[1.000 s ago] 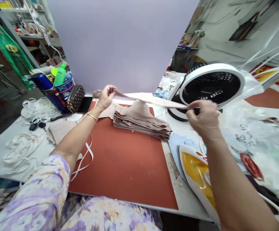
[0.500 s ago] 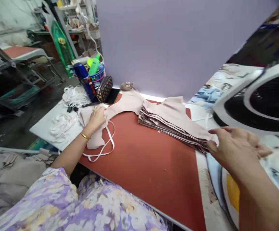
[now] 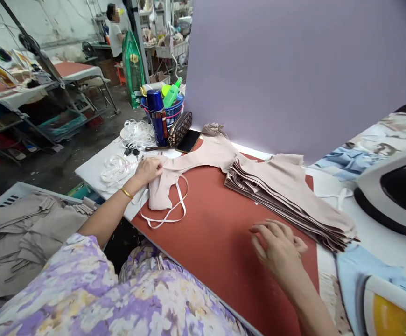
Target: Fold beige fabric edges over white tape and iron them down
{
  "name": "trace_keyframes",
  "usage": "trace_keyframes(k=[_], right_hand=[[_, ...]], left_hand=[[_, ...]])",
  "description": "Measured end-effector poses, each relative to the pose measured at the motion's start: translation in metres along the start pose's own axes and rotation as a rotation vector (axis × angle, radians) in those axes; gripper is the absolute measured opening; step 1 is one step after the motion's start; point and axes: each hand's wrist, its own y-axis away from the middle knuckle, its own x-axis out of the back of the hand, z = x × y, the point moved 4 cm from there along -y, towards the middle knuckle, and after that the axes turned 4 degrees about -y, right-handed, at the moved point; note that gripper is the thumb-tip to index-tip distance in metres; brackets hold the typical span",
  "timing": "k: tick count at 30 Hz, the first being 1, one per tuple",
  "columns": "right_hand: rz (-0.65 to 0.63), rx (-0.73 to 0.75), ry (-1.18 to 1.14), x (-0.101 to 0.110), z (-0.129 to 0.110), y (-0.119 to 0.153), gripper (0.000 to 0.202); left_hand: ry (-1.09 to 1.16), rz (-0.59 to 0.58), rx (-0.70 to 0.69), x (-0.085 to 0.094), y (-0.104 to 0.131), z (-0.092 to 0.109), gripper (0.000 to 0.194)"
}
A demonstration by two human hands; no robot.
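My left hand (image 3: 149, 170), with a gold bangle at the wrist, pinches the edge of a pale pink cut fabric piece (image 3: 161, 192) at the table's left side. A thin white strap (image 3: 183, 205) loops out beside that piece onto the red-brown board (image 3: 220, 228). From there, pink fabric (image 3: 213, 151) curves across to a stack of layered cut pieces (image 3: 287, 186), whose many edges face me. Over the board, in front of the stack, my right hand (image 3: 276, 245) is loosely bent, fingers apart, holding nothing.
Coils of white tape (image 3: 137, 134) lie on the table's left end. Behind them are a blue flask (image 3: 157, 116), a blue basket (image 3: 175, 112) and a brown patterned pouch (image 3: 181, 129). A crate of fabric (image 3: 24, 233) stands at lower left. One person (image 3: 115, 35) is far back.
My right hand has left the right end of the stack and moved left and toward me, over the board. My left hand stays on the fabric. The view has turned left.
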Motion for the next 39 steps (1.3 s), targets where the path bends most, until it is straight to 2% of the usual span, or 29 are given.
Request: trace_keyframes(k=[3, 5, 6, 8, 10, 12, 14, 16, 17, 19, 21, 25, 28, 30, 31, 32, 33, 34, 35, 36, 37, 38, 39], right_hand=[[-0.197, -0.245, -0.503, -0.013, -0.017, -0.005, 0.015], [-0.354, -0.336, -0.773, -0.027, -0.038, -0.011, 0.025], [-0.414, -0.354, -0.868, -0.035, -0.050, -0.016, 0.033], [-0.494, -0.392, -1.055, -0.053, -0.071, -0.031, 0.054], [-0.522, -0.439, -1.244, -0.071, -0.085, -0.052, 0.073], [-0.494, -0.481, -1.383, -0.088, -0.090, -0.076, 0.081], [-0.440, -0.522, -1.462, -0.102, -0.089, -0.096, 0.076], [-0.367, -0.566, -1.489, -0.112, -0.082, -0.107, 0.065], [-0.323, -0.586, -1.487, -0.116, -0.077, -0.109, 0.060], [-0.221, -0.619, -1.462, -0.115, -0.061, -0.104, 0.057], [-0.096, -0.647, -1.404, -0.102, -0.037, -0.090, 0.055], [0.143, -0.707, -1.157, -0.045, 0.020, -0.039, 0.055], [0.171, -0.778, -0.922, -0.002, 0.052, 0.006, 0.062], [0.143, -0.835, -0.793, 0.015, 0.065, 0.030, 0.070], [0.128, -0.858, -0.739, 0.019, 0.070, 0.038, 0.073], [0.115, -0.874, -0.691, 0.021, 0.074, 0.043, 0.076], [0.104, -0.883, -0.645, 0.022, 0.077, 0.045, 0.079], [0.095, -0.884, -0.599, 0.021, 0.081, 0.045, 0.080], [0.093, -0.879, -0.548, 0.019, 0.084, 0.042, 0.081], [0.102, -0.868, -0.489, 0.018, 0.087, 0.038, 0.081], [0.120, -0.853, -0.423, 0.017, 0.089, 0.032, 0.080], [0.139, -0.835, -0.357, 0.016, 0.091, 0.026, 0.078], [0.154, -0.816, -0.297, 0.016, 0.093, 0.021, 0.075]], left_hand=[[0.119, 0.193, -0.063, 0.036, -0.002, 0.001, 0.008], [0.379, 0.369, -0.201, 0.066, 0.008, 0.012, 0.002], [0.531, 0.410, -0.283, 0.080, 0.017, 0.020, 0.003], [0.762, 0.361, -0.417, 0.100, 0.040, 0.042, 0.006], [0.907, 0.146, -0.558, 0.109, 0.070, 0.069, 0.010], [1.011, -0.197, -0.629, 0.100, 0.101, 0.093, 0.014], [1.097, -0.551, -0.665, 0.079, 0.130, 0.111, 0.014], [1.090, -0.792, -0.605, 0.050, 0.150, 0.118, 0.014], [1.076, -0.867, -0.554, 0.035, 0.156, 0.119, 0.014], [1.061, -0.951, -0.459, 0.009, 0.163, 0.120, 0.014], [1.086, -1.007, -0.410, -0.010, 0.166, 0.123, 0.013], [1.099, -1.145, -0.424, -0.035, 0.170, 0.140, 0.008], [0.951, -1.301, -0.473, -0.051, 0.177, 0.156, 0.011], [0.860, -1.394, -0.544, -0.053, 0.175, 0.165, 0.018], [0.845, -1.403, -0.585, -0.050, 0.169, 0.167, 0.023], [0.845, -1.378, -0.619, -0.046, 0.158, 0.169, 0.026], [0.859, -1.292, -0.623, -0.041, 0.142, 0.170, 0.027], [0.854, -1.138, -0.613, -0.035, 0.120, 0.170, 0.024], [0.802, -0.936, -0.548, -0.030, 0.094, 0.167, 0.024], [0.698, -0.708, -0.443, -0.026, 0.067, 0.161, 0.024], [0.546, -0.529, -0.361, -0.023, 0.042, 0.154, 0.027], [0.388, -0.382, -0.306, -0.022, 0.021, 0.149, 0.028], [0.226, -0.300, -0.287, -0.023, 0.003, 0.145, 0.031]])
